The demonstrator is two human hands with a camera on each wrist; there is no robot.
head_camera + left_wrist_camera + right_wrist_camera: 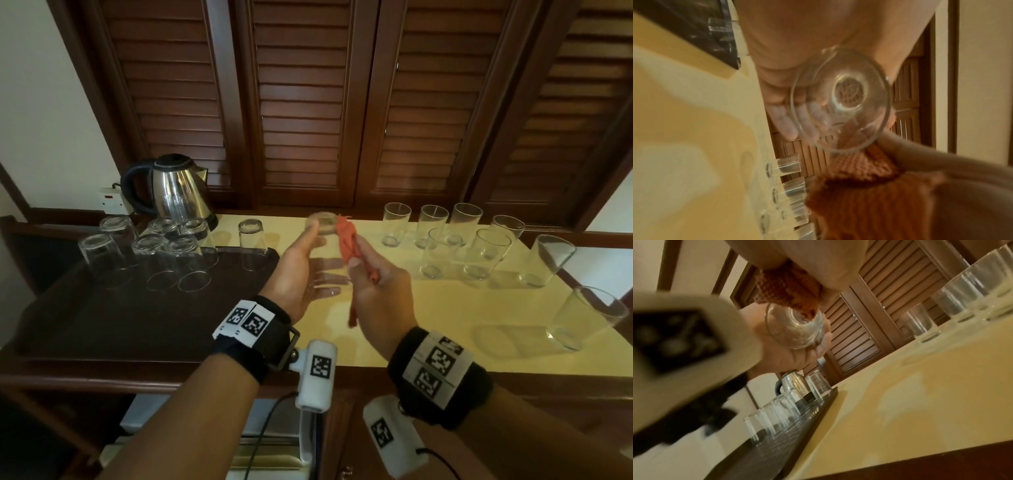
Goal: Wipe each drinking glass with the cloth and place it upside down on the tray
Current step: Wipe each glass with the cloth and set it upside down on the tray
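Left hand fingers wrap a clear tapered glass; right hand fingers pinch the orange waffle-weave cloth.

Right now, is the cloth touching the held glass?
Touching. In the head view the cloth lies against the glass; the right wrist view shows its end on the glass base.

Both forearms reach up from the bottom of the head view, each wrist wrapped in a black band. At frame centre the left hand cups a glass, thumb up by its base and fingers curled beneath. Just right of it, the right hand pinches an orange cloth against the glass.
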